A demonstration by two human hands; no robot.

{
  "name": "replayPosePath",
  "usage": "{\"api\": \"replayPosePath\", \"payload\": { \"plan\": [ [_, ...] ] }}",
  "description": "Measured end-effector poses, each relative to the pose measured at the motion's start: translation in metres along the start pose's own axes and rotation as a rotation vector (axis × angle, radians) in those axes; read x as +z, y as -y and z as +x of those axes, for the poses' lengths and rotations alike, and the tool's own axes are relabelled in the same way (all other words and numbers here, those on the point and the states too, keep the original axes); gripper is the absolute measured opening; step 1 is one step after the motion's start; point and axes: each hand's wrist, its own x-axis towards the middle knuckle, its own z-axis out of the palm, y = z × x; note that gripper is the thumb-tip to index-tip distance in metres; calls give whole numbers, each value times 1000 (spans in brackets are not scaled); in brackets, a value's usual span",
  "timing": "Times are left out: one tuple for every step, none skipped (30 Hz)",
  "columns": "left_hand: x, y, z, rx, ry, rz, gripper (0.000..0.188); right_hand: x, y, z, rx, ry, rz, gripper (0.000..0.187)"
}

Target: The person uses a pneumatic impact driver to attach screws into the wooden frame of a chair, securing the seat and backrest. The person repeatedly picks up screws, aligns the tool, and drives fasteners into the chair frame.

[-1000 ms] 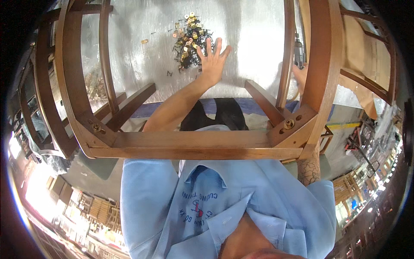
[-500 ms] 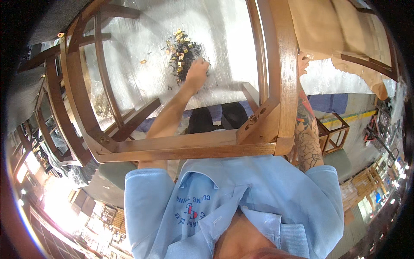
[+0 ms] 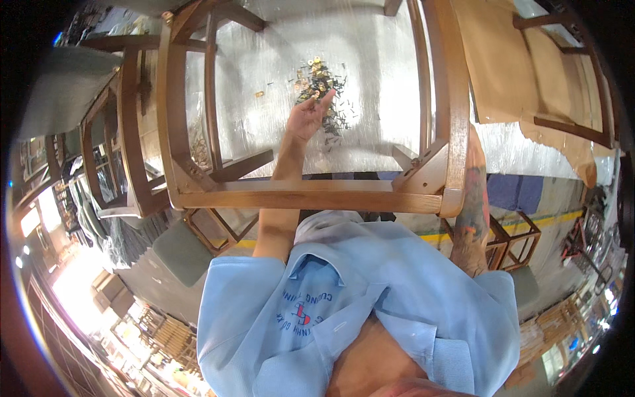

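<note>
A brown wooden chair frame (image 3: 311, 200) stands in front of me, its front rail crossing over my left forearm. Inside the frame, my left hand (image 3: 309, 118) reaches to a pile of black screws (image 3: 335, 119) mixed with small brass-coloured metal pieces (image 3: 315, 63). Its fingers are stretched out and apart at the left edge of the pile, and I see nothing held in them. My right hand (image 3: 473, 140) is at the outer side of the frame's right rail; its fingers are hidden behind the wood.
The pile lies on a work surface (image 3: 370, 59) covered with shiny plastic film. Brown cardboard (image 3: 509, 79) and another wooden frame piece (image 3: 572, 131) are on the right. More wooden chair frames (image 3: 132, 132) crowd the left. A grey-green padded seat (image 3: 184, 251) is at lower left.
My left hand has moved from the right side of the screw pile to its left side, and its fingers have spread. The view has shifted; my right fingers, visible before, are now hidden.
</note>
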Motion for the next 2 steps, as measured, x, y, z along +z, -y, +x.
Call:
{"api": "replayPosePath", "payload": {
  "plan": [
    [35, 13, -3, 97, -137, 68, 47, 7, 6, -29, -7, -23, 57, 52],
    [56, 21, -9, 202, -275, 138, 49, 10, 14, -29, -20, -20, 49, 52]
  ]
}}
